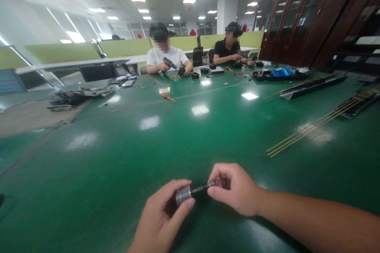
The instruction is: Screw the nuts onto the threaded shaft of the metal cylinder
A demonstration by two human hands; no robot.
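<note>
Near the front edge of the view, my left hand grips a short grey metal cylinder between thumb and fingers. A thin dark shaft runs from the cylinder's right end, tilted slightly upward to the right. My right hand is closed, pinching the far end of that shaft with thumb and fingertips. Whether cylinder and shaft are one piece or two I cannot tell. Both hands are low over the green tabletop.
Across the table, two people each hold a power drill. A red screwdriver lies mid-table. Long thin brass-coloured rods and a dark metal channel lie right. Scrap parts are heaped at left; a dark tray sits far right.
</note>
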